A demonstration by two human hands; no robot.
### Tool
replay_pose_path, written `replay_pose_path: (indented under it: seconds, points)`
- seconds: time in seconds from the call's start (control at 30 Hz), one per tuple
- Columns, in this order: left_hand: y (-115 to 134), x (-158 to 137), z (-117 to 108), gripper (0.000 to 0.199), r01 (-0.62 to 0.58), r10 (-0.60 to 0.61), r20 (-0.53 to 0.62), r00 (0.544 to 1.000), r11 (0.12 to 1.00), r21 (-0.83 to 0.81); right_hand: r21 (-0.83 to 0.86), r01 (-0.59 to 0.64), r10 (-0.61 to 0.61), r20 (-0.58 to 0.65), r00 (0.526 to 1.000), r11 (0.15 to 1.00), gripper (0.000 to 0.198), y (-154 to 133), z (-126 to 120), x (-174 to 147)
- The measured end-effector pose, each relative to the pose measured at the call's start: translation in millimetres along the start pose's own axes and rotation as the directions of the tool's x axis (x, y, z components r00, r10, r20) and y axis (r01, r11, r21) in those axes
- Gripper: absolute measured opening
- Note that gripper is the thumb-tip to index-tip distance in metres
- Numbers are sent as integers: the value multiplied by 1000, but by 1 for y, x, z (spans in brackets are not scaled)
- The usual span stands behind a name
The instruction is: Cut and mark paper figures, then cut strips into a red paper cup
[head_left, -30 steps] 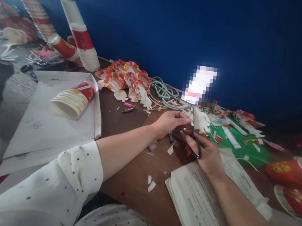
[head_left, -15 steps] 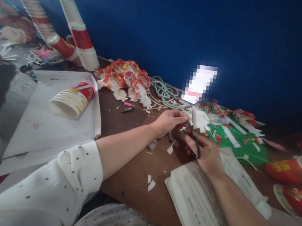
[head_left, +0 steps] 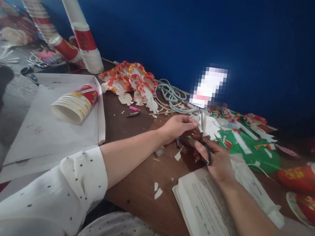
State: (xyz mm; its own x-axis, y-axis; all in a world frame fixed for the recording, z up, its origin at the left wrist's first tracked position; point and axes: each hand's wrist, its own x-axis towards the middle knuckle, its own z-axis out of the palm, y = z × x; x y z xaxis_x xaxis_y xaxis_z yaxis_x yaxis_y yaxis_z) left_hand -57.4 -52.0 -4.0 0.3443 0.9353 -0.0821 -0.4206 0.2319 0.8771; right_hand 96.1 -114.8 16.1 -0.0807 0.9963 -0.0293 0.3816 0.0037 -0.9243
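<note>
My right hand [head_left: 213, 156] is closed around the black handles of a pair of scissors [head_left: 206, 151]. The blades point away from me and slightly left, beside my left fingertips. My left hand [head_left: 181, 128] is closed in a pinch just left of the blades; what it holds is too small or hidden to make out. Behind the blades lie white cut paper pieces [head_left: 210, 125]. A dark pen [head_left: 178, 142] lies under my left hand, with a white paper scrap [head_left: 178, 153] close by.
A white box lid [head_left: 31, 124] on the left bears stacked paper cups [head_left: 75, 103]. Red-and-white cut paper shapes [head_left: 133, 80] lie at the back beside a pale blue cord [head_left: 169, 92]. A lit phone [head_left: 208, 88] stands against the wall. Printed paper [head_left: 205, 213] and red cups [head_left: 297, 175] are at right.
Both hands have shifted slightly right, the scissors with them. A small white bit seen below my left fingers before no longer shows there.
</note>
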Motion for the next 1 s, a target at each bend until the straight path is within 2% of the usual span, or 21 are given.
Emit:
replay_pose_path:
  seconds: [0.77,1.0]
  points:
    - [0,0,1,15,4,-4,-10,1000,1000,-4,-83,85,-86,-2,996,993,36,3,0,0]
    - [-1,0,0,13,-4,4,-9,1000,1000,20,-61,91,-92,0,996,994,38,2,0,1]
